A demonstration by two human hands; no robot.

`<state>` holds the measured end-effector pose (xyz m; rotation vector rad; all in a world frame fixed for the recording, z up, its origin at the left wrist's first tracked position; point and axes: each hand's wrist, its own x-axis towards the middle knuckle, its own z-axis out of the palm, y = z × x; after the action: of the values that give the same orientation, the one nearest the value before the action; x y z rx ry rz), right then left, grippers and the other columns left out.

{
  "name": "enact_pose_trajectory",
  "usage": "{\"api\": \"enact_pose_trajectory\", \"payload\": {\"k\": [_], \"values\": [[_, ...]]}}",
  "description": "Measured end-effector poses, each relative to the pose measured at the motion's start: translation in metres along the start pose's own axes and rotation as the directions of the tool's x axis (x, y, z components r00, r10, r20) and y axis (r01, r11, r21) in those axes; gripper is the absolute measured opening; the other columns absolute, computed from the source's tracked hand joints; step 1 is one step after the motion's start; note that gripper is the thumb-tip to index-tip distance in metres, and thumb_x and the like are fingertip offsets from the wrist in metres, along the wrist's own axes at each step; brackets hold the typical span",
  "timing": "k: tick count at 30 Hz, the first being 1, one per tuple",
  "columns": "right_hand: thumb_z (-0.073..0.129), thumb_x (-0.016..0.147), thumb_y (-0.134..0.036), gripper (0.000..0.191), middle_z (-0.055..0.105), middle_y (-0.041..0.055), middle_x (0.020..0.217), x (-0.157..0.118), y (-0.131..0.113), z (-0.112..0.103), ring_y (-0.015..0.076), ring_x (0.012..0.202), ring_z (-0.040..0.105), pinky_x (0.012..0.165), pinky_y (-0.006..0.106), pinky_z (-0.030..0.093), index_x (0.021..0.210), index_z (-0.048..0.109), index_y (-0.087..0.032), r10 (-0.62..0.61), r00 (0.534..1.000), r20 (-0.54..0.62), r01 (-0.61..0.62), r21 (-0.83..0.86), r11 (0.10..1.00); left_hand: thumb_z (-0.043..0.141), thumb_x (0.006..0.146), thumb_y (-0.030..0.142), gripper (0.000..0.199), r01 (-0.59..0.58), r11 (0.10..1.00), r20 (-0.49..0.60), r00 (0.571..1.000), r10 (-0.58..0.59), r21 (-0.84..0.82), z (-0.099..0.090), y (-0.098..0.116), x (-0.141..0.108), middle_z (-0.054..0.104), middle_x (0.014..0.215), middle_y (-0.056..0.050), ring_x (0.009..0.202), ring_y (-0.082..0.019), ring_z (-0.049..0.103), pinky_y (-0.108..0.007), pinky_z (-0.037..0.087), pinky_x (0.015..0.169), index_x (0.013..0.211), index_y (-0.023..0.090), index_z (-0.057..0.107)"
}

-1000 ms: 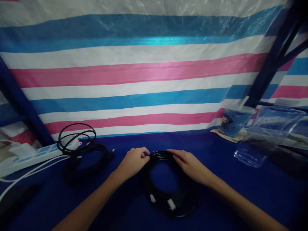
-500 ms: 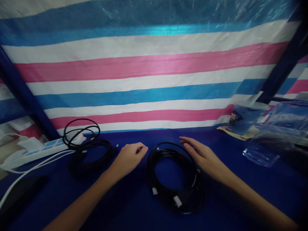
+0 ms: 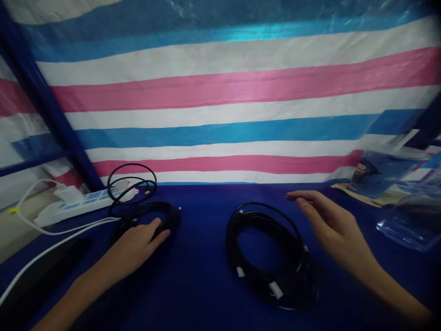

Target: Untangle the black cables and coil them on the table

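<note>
A small coil of black cable lies at the left on the blue tabletop, with a thin loop standing up behind it. Over its near side is my left hand, thumb apart from the fingers; the fingertips are partly hidden, and no cable shows gripped. A larger coil of black cable rests in the middle, with several white tags or connector ends on it. To the right of that coil, my right hand hovers with fingers stretched out and nothing in it.
A white power strip with a plugged-in charger sits at the back left, white cables trailing forward. A dark flat object lies near left. Clear plastic containers and a blue bag stand at right. Behind hangs a striped sheet.
My left hand has moved left from beside the large coil to the smaller one. My right hand has drawn a little away from the large coil. The view has turned slightly left.
</note>
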<state>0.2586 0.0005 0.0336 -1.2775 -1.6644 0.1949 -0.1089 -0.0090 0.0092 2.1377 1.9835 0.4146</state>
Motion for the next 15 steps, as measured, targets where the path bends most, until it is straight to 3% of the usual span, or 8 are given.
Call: {"api": "enact_pose_trajectory", "payload": {"k": [2, 4, 5, 7, 9, 12, 15], "values": [[0.046, 0.087, -0.043, 0.028, 0.066, 0.0044, 0.085, 0.000, -0.031, 0.005, 0.0186, 0.080, 0.061, 0.069, 0.030, 0.048, 0.092, 0.063, -0.022, -0.007, 0.994, 0.111, -0.002, 0.076, 0.997, 0.043, 0.084, 0.050, 0.031, 0.047, 0.982, -0.131, 0.989, -0.072, -0.182, -0.014, 0.014, 0.000, 0.052, 0.054, 0.001, 0.053, -0.018, 0.054, -0.027, 0.034, 0.052, 0.073, 0.021, 0.049], [0.044, 0.088, -0.046, 0.031, 0.065, 0.0036, 0.078, 0.002, -0.068, 0.018, 0.0171, 0.073, 0.061, 0.065, 0.029, 0.047, 0.091, 0.063, -0.021, 0.011, 0.928, 0.373, -0.085, 0.183, 0.979, 0.046, 0.082, 0.053, 0.034, 0.056, 0.879, -0.250, 0.948, -0.195, -0.473, -0.025, 0.031, -0.002, 0.042, 0.048, 0.005, 0.043, -0.013, 0.043, -0.024, 0.029, 0.044, 0.071, 0.021, 0.045], [0.044, 0.088, -0.048, 0.034, 0.065, 0.0037, 0.081, 0.005, -0.086, 0.029, 0.0170, 0.075, 0.060, 0.066, 0.028, 0.046, 0.089, 0.064, -0.021, 0.013, 0.863, 0.505, -0.143, 0.221, 0.965, 0.048, 0.081, 0.054, 0.035, 0.029, 0.778, -0.265, 0.932, -0.249, -0.628, -0.027, 0.041, -0.003, 0.040, 0.048, 0.006, 0.041, -0.012, 0.039, -0.022, 0.028, 0.041, 0.071, 0.021, 0.044], [0.042, 0.086, -0.056, 0.043, 0.065, 0.0037, 0.086, 0.013, -0.117, 0.057, 0.0156, 0.078, 0.059, 0.070, 0.028, 0.046, 0.086, 0.063, -0.019, -0.028, 0.772, 0.635, -0.273, 0.372, 0.887, 0.052, 0.079, 0.053, 0.034, -0.041, 0.532, -0.222, 0.934, -0.281, -0.845, -0.025, 0.061, -0.007, 0.044, 0.054, 0.005, 0.044, -0.010, 0.041, -0.020, 0.032, 0.042, 0.075, 0.020, 0.048], [0.040, 0.086, -0.059, 0.049, 0.063, 0.0050, 0.079, 0.023, -0.138, 0.086, 0.0135, 0.070, 0.057, 0.064, 0.026, 0.045, 0.080, 0.060, -0.015, -0.051, 0.693, 0.719, -0.469, 0.504, 0.726, 0.055, 0.080, 0.050, 0.031, -0.101, 0.367, -0.198, 0.951, -0.238, -0.925, -0.018, 0.078, -0.011, 0.054, 0.067, 0.002, 0.057, -0.010, 0.050, -0.020, 0.041, 0.052, 0.086, 0.019, 0.056], [0.048, 0.087, -0.037, 0.030, 0.054, 0.0010, 0.060, 0.036, -0.151, 0.116, 0.0092, 0.053, 0.049, 0.053, 0.022, 0.041, 0.069, 0.053, -0.013, -0.046, 0.704, 0.709, -0.546, 0.582, 0.603, 0.057, 0.081, 0.044, 0.030, -0.160, 0.301, -0.210, 0.968, -0.140, -0.940, -0.010, 0.088, -0.014, 0.058, 0.082, 0.000, 0.070, -0.011, 0.054, -0.019, 0.044, 0.062, 0.098, 0.021, 0.060], [0.046, 0.086, -0.021, 0.019, 0.055, 0.0016, 0.061, 0.045, -0.151, 0.117, 0.0083, 0.049, 0.050, 0.050, 0.022, 0.041, 0.070, 0.050, -0.013, -0.061, 0.719, 0.693, -0.491, 0.567, 0.661, 0.059, 0.080, 0.043, 0.027, -0.139, 0.347, -0.191, 0.974, -0.122, -0.928, -0.013, 0.079, -0.016, 0.056, 0.074, 0.000, 0.063, -0.010, 0.051, -0.019, 0.043, 0.053, 0.090, 0.017, 0.061]]}}
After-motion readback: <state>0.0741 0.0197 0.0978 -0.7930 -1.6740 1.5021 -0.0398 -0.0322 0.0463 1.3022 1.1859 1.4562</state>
